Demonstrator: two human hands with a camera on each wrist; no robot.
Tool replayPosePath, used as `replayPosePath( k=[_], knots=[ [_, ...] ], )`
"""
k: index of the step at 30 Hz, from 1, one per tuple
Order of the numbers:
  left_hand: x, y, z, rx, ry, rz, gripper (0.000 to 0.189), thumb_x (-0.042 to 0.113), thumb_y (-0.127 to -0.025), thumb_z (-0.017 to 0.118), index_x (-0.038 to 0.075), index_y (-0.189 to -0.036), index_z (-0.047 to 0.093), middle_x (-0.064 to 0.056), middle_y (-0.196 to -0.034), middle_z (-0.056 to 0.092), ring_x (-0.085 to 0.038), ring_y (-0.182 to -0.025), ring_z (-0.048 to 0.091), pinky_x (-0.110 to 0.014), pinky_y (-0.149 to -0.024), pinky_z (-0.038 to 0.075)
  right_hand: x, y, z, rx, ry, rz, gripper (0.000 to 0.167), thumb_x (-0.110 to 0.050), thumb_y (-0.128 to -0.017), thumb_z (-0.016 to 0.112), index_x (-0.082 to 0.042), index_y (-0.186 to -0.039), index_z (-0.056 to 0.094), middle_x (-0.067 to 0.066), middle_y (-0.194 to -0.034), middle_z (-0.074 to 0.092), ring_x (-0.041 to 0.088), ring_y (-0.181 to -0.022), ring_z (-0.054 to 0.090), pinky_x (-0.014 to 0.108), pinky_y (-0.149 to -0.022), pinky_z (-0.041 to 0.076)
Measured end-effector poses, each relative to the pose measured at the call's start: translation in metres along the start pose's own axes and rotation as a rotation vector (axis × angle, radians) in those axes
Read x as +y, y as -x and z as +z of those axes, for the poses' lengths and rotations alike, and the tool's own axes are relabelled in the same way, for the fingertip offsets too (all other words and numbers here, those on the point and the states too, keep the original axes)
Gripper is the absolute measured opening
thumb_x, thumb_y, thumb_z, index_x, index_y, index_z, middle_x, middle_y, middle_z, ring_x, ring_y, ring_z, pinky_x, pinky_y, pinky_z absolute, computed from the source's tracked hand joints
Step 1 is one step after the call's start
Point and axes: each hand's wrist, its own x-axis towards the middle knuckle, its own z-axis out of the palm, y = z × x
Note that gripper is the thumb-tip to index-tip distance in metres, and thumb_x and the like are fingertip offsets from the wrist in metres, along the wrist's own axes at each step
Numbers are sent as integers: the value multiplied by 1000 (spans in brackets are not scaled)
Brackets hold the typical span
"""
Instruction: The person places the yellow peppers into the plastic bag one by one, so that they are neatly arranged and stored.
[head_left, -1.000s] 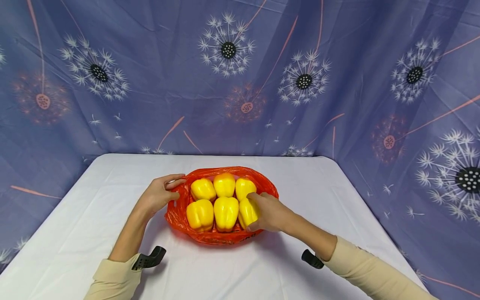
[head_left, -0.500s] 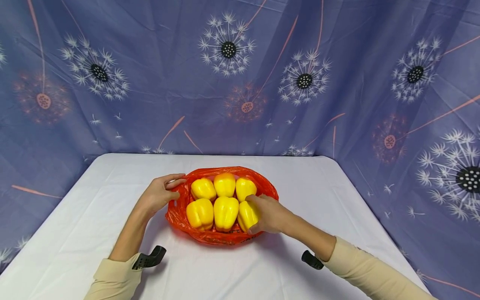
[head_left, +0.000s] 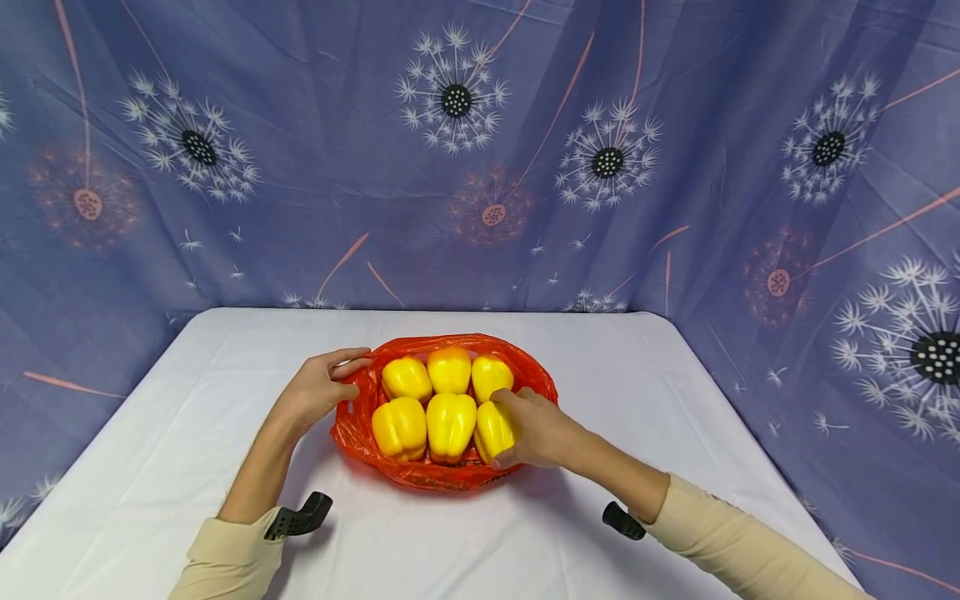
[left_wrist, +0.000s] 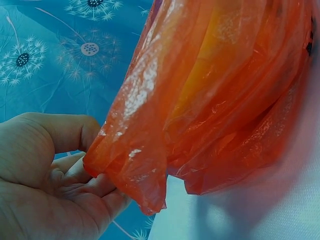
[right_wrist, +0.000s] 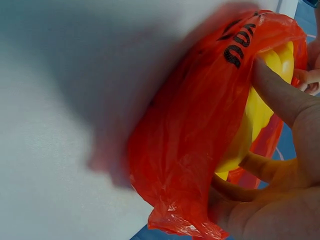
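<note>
Several yellow bell peppers [head_left: 452, 427] lie in two rows inside an open red plastic bag [head_left: 450, 477] on the white table. My left hand [head_left: 315, 390] pinches the bag's left edge; in the left wrist view the red film [left_wrist: 125, 165] runs between thumb and fingers. At the bag's right side, my right hand [head_left: 542, 427] grips the front right bell pepper [head_left: 495, 432]. Its thumb and fingers [right_wrist: 282, 95] reach inside the bag around that pepper in the right wrist view. Part of the pepper is hidden behind the hand and the bag wall.
The white-covered table [head_left: 645, 375] extends around the bag on all sides. A blue dandelion-print curtain [head_left: 337, 167] hangs behind and beside it. Black wrist mounts [head_left: 298, 517] stick out from both cuffs over the table. Black print marks the bag's front wall.
</note>
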Motion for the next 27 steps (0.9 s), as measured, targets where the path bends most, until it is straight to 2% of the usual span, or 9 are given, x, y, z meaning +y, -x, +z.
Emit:
replayPosePath(
  k=[4, 8, 15, 19, 27],
  knots=[
    [0, 0, 0, 0, 6, -3, 71, -7, -81, 56, 3, -151, 46, -21, -144, 58, -27, -123, 47, -22, -57, 36, 0, 2, -7, -49, -20, 23, 89, -38, -72, 91, -18, -148, 50, 14, -138, 59, 36, -130, 50, 57, -105, 45],
    [0, 0, 0, 6, 9, -2, 71, -7, -81, 56, 4, -151, 47, -20, -143, 58, -26, -122, 49, -21, -57, 36, 0, 5, -16, -77, -37, 17, 83, -31, -75, 89, -22, -148, 51, 10, -141, 60, 37, -136, 47, 59, -109, 40],
    [1, 1, 0, 9, 5, 0, 70, -6, -82, 56, 3, -151, 47, -20, -143, 58, -27, -125, 49, -22, -58, 37, 3, 5, -19, -53, -45, -31, 64, -17, -79, 86, -20, -138, 61, 8, -136, 63, 33, -130, 54, 55, -109, 42],
    [2, 1, 0, 5, 6, 3, 71, -7, -81, 56, 3, -150, 47, -21, -143, 59, -28, -123, 49, -22, -58, 37, 4, 3, -16, -28, -52, -26, 63, -19, -77, 87, -20, -135, 63, 5, -134, 65, 31, -127, 56, 54, -107, 45],
    [2, 2, 0, 3, -4, -3, 70, -6, -82, 56, 4, -151, 47, -21, -143, 59, -31, -131, 48, -22, -60, 39, 5, 1, -10, 17, -58, -45, 63, -20, -75, 89, -19, -133, 66, 7, -125, 67, 28, -117, 58, 50, -101, 49]
  ],
)
